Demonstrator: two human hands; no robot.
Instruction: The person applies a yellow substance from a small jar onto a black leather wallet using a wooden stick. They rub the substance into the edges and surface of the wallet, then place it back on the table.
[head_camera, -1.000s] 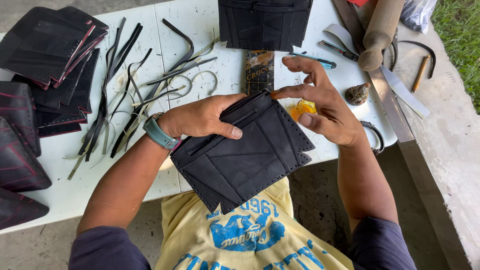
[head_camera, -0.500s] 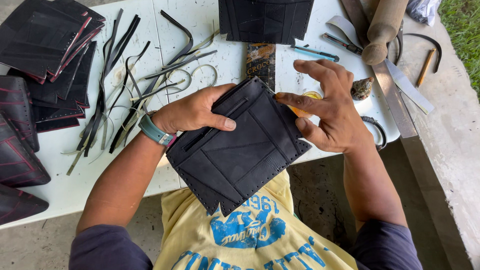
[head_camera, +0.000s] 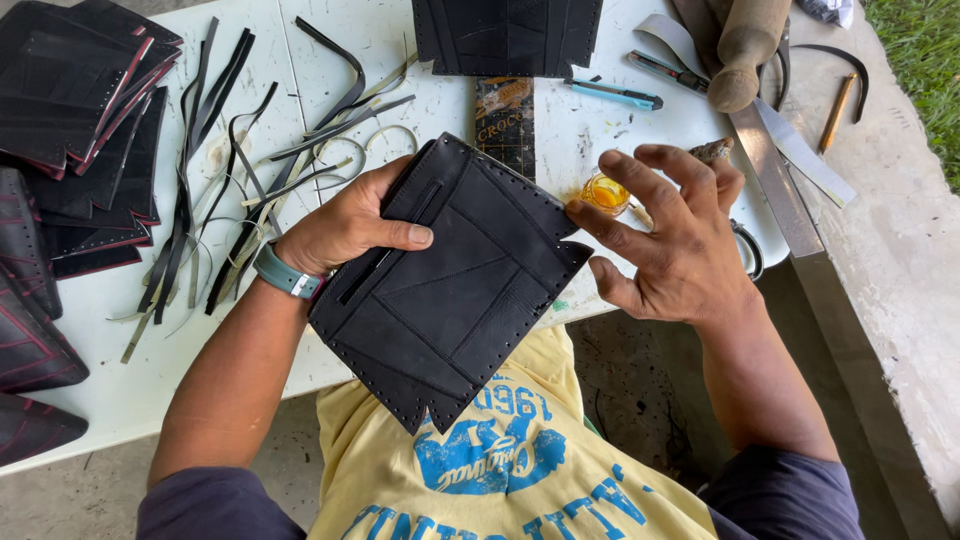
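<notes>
My left hand (head_camera: 345, 225) grips a black rubber pouch panel (head_camera: 450, 285) by its upper left edge, thumb across its face. The panel has raised seams and a row of small punched holes along its border, and it hangs over the table's front edge above my yellow shirt. My right hand (head_camera: 675, 245) hovers with spread fingers at the panel's right edge, one fingertip touching the corner. A small jar of amber glue (head_camera: 605, 193) sits on the table just behind those fingers.
The white table (head_camera: 150, 380) holds stacks of black panels with red edges (head_camera: 70, 110) at left, loose black strips (head_camera: 230, 170), another black panel (head_camera: 505, 35) at the back, a blue knife (head_camera: 612, 94), a wooden mallet (head_camera: 745, 50) and metal strips (head_camera: 790, 135). A concrete ledge lies to the right.
My right hand let go of the panel's right edge and opened its fingers. The panel and my left hand shifted slightly toward the table; the glue jar is now uncovered.
</notes>
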